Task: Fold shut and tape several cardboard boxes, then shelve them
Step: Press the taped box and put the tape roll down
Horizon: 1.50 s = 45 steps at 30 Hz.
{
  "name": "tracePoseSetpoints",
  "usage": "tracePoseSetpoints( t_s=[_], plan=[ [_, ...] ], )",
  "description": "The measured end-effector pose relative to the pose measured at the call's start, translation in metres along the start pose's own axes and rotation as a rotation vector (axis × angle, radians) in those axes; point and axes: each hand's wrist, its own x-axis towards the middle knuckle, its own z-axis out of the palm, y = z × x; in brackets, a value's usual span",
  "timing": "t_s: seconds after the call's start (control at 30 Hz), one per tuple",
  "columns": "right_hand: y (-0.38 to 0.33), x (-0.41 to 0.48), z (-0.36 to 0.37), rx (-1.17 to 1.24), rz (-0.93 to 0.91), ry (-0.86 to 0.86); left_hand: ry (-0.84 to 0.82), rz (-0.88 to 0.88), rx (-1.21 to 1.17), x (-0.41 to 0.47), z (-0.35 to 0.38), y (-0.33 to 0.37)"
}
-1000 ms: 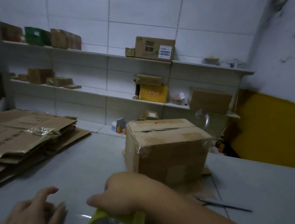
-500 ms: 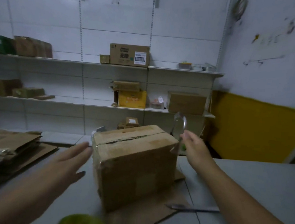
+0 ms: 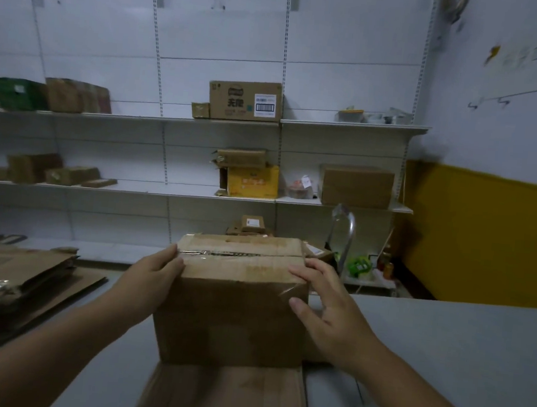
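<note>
The cardboard box (image 3: 231, 313) stands on the desk (image 3: 442, 348) straight in front of the person, on a flat cardboard sheet (image 3: 224, 391). It lies between the 2 hands, so neither hand is nearer. The left hand (image 3: 153, 277) lies flat against the upper left side and its fingers reach the top edge. The right hand (image 3: 326, 309) touches the upper right corner with spread fingers and its thumb is on the front face. Both hands are released, not clenched; they press the box and do not grasp it.

The taped seam (image 3: 223, 254) on top runs from left to right, and this seems to be the long axis of the box. The flaps look closed, so I judge that lifting comes next. The shelves (image 3: 348, 125) are beyond the desk, behind the box.

On the upper shelf, a brown carton (image 3: 234, 99) shows 2 large Chinese characters, which I cannot read surely, and a white barcode label (image 3: 264, 105). The print on the yellow box (image 3: 252, 180) is too blurred.
</note>
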Motion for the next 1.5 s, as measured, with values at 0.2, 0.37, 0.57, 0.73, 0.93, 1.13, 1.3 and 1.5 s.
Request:
tracePoseSetpoints(
  t_s=[0.2, 0.37, 0.57, 0.73, 0.93, 1.13, 1.3, 1.5],
  plan=[
    [0.008, 0.017, -0.007, 0.016, -0.039, -0.020, 0.024, 0.076, 0.118, 0.002, 0.005, -0.005],
    [0.004, 0.021, -0.005, 0.083, 0.009, 0.003, 0.021, 0.176, 0.153, 0.003, 0.006, -0.005],
    [0.003, 0.043, -0.007, 0.238, 0.230, -0.031, 0.015, 0.189, 0.224, 0.003, 0.002, -0.010],
    [-0.003, 0.054, -0.015, 0.238, 0.298, -0.181, 0.016, 0.195, 0.228, 0.003, 0.002, -0.011],
    [0.005, 0.038, -0.018, 0.150, 0.237, -0.224, 0.021, 0.246, 0.274, 0.002, 0.005, -0.008],
    [0.007, 0.024, -0.019, -0.395, -0.016, -0.090, 0.008, 0.227, 0.332, 0.003, 0.005, -0.006],
    [-0.003, 0.019, -0.022, -0.311, 0.044, -0.118, -0.046, 0.206, 0.287, 0.003, 0.004, -0.006],
    [-0.020, -0.060, -0.041, -0.562, 0.129, -0.234, -0.021, -0.042, -0.002, 0.011, -0.006, -0.010]
  ],
)
